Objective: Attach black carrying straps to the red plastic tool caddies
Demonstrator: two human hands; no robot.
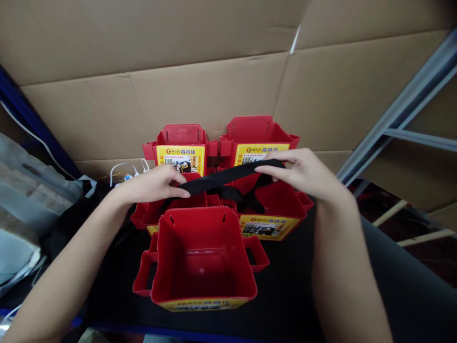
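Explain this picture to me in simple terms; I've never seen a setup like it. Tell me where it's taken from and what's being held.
There is no machine here, just a person's bare hands. The one picture comes from a camera worn on the head, looking forward and down, so both forearms enter from the bottom. The left hand and right hand hold a black strap between them. On the dark surface stand five red bins with yellow labels. Behind them is cardboard.

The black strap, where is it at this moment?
In the head view, the strap is near the centre, held between the left hand and the right hand, just beyond the nearest red bin.
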